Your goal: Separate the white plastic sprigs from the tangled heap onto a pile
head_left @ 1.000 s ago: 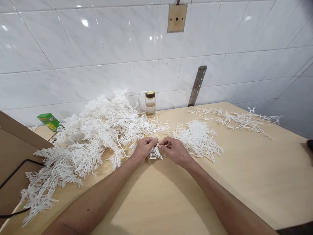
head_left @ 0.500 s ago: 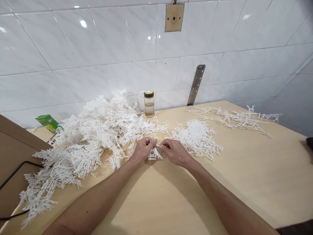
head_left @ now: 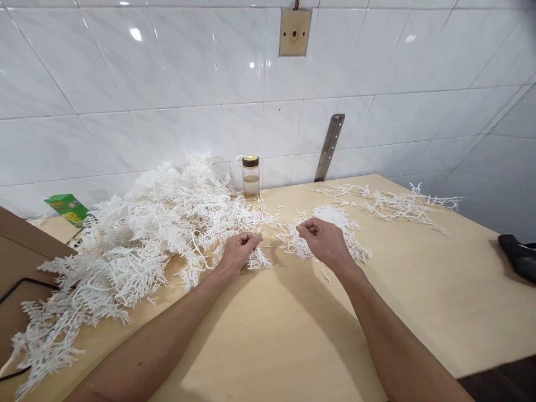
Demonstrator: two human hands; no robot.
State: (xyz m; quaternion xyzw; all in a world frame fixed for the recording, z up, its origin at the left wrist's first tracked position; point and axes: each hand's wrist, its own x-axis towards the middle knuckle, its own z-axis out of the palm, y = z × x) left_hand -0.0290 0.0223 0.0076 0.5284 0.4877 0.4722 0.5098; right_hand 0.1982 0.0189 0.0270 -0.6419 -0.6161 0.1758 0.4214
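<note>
My left hand (head_left: 239,252) pinches a small white branching sprig (head_left: 259,259), whose fine tips fan out below the fingers. Over a pile of short white snippets (head_left: 293,241) is my right hand (head_left: 327,241), thumb and fingertips pressed together; whatever sits between them is too small to make out. It covers part of that pile. A large heap of white feathery artificial branches (head_left: 154,223) lies to the left, close beside my left hand. Bare white stems (head_left: 393,204) are spread at the back right.
A bottle of liquid (head_left: 251,181) stands on the wooden table (head_left: 259,335) near the tiled wall. A metal bracket (head_left: 329,148) leans there. At left are a green box (head_left: 67,209) and a brown cardboard panel (head_left: 25,262). A black object (head_left: 519,257) rests at the right edge.
My right hand has moved away from my left, rightward and over the snippet pile. A loose snippet now lies in front of that pile. My left hand still holds the sprig. The view has shifted slightly.
</note>
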